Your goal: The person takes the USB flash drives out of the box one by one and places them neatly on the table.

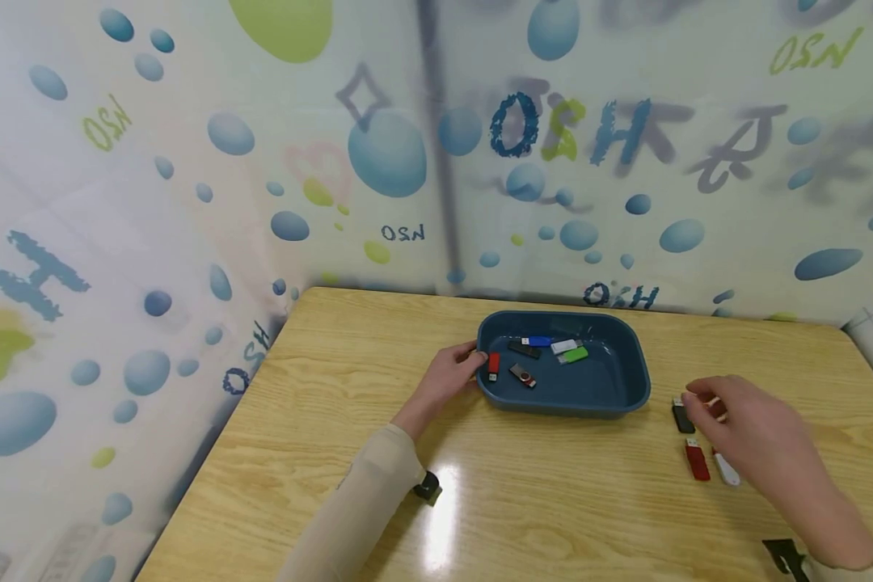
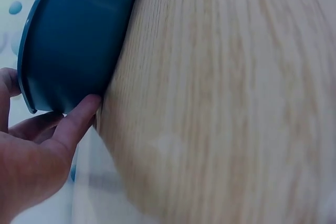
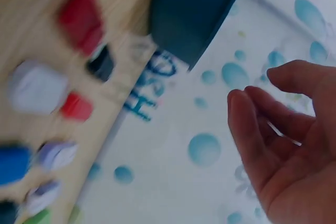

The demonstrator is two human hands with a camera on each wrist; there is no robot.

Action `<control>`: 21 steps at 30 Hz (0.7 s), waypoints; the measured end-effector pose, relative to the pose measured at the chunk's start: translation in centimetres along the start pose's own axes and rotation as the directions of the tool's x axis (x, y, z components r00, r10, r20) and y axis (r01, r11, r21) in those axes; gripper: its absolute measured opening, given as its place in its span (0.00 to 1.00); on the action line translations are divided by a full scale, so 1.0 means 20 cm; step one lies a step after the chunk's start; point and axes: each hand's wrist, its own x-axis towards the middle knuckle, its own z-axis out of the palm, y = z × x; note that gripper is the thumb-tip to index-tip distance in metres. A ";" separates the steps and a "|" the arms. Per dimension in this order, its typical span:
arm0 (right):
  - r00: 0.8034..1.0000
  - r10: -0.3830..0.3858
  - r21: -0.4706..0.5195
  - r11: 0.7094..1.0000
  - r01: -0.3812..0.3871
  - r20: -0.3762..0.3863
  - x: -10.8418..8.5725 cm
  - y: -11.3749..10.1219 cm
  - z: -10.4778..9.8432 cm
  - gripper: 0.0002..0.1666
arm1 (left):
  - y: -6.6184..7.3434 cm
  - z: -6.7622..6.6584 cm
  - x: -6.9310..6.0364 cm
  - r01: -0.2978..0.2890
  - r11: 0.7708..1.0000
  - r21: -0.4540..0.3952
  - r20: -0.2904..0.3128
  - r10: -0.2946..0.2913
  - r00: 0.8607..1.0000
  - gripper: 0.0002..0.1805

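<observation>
A dark blue plastic bin stands on the table, with several USB sticks lying inside, among them a red one, a green one and a blue one. My left hand grips its left side, thumb over the rim and fingers against the outer wall. Right of the bin, my right hand hovers with loosely bent fingers and nothing between them. Near it lie a black USB stick, a dark red one and a white one.
More small sticks show blurred in the right wrist view, including a blue one and a green one; the right hand and forearm hide them from the head view. A patterned curtain hangs behind the wooden table.
</observation>
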 end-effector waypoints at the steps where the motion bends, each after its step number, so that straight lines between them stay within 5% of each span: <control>1: 0.999 -0.034 0.005 0.999 0.034 -0.016 0.01 -0.03 0.01 0.17 | 0.00 0.00 0.00 -0.001 1.000 0.009 -0.009 0.001 1.000 0.29; 4: 0.984 -0.159 0.000 0.987 0.160 -0.074 0.06 -0.11 0.03 0.12 | 0.01 0.00 -0.01 -0.025 1.000 0.012 -0.028 0.025 0.999 0.27; 9: 0.938 -0.343 -0.013 0.939 0.343 -0.060 0.16 -0.22 0.08 0.10 | 0.01 -0.01 -0.03 -0.068 0.998 0.010 -0.048 0.068 0.997 0.25; 12: 0.897 -0.440 -0.029 0.898 0.440 -0.040 0.23 -0.27 0.11 0.10 | 0.01 -0.01 -0.04 -0.078 0.997 0.002 -0.057 0.078 0.995 0.25; 18: 0.780 -0.624 -0.059 0.781 0.622 -0.043 0.36 -0.37 0.21 0.14 | 0.01 -0.02 -0.05 -0.074 0.996 -0.038 -0.043 0.073 0.996 0.26; 21: 0.752 -0.659 -0.048 0.751 0.658 -0.004 0.41 -0.42 0.26 0.16 | 0.01 -0.02 -0.05 -0.070 0.996 -0.055 -0.026 0.069 0.997 0.26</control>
